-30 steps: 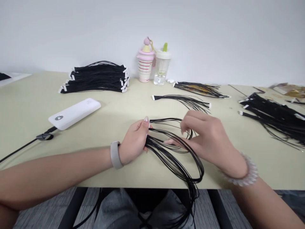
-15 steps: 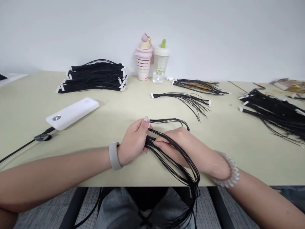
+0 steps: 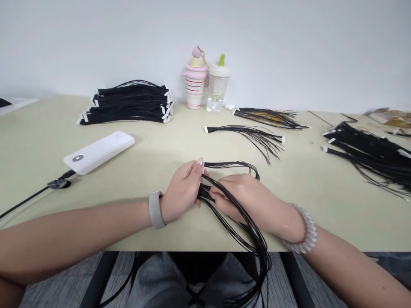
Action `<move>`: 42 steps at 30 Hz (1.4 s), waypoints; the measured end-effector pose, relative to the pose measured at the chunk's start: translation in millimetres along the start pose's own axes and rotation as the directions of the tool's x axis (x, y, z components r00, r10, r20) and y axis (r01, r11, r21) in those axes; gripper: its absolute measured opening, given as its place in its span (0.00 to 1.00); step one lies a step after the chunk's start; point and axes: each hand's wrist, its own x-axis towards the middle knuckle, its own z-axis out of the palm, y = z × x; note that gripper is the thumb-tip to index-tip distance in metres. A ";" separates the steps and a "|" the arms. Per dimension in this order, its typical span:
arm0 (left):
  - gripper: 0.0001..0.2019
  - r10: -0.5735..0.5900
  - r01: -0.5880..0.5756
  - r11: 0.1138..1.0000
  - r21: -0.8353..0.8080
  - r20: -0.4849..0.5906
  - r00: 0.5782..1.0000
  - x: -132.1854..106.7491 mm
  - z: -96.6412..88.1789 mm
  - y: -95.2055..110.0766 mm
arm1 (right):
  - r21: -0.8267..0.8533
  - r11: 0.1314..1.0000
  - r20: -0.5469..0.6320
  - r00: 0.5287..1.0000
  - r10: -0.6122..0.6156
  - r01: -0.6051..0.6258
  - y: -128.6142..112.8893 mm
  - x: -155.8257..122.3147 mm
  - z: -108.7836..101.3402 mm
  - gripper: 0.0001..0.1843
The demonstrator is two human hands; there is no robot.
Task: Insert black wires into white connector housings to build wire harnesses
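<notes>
Over at the pale green table (image 3: 321,222), seen from the head camera, the person's left hand (image 3: 183,190) is closed narrowly on one end of a loose bundle of thin black wires (image 3: 247,233). The right hand (image 3: 247,201) lies across the strands with its fingertips (image 3: 212,195) among them, though whether it is gripping I cannot tell. The bundle sits above the table's near edge, its long tails drooping over it. It looks light and limp, likely to slither and tangle, so the white-tipped end seen on the other bundles would be the firmest place to hold. Beyond the hands lie two single bundles (image 3: 244,134), (image 3: 269,118) and two large heaps (image 3: 128,105), (image 3: 366,154), too many to count. I also see one white power bank (image 3: 99,152), one striped pink cup (image 3: 194,87) and one clear bottle (image 3: 217,87).
</notes>
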 end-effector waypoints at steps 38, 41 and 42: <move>0.21 -0.036 0.036 0.999 -0.040 -0.023 0.999 -2.7 1.8 4.6 | 0.162 0.957 -0.367 0.885 0.285 -0.241 6.8 0.7 -6.3 0.08; 0.21 -0.016 0.016 0.999 -0.032 -0.006 1.000 -3.3 1.9 4.2 | 0.128 0.964 -0.372 0.890 0.265 -0.234 6.5 2.2 -5.3 0.08; 0.21 -0.009 0.009 1.000 -0.028 0.000 1.000 -3.4 1.8 4.0 | 0.114 0.966 -0.371 0.892 0.259 -0.232 6.1 3.1 -4.7 0.08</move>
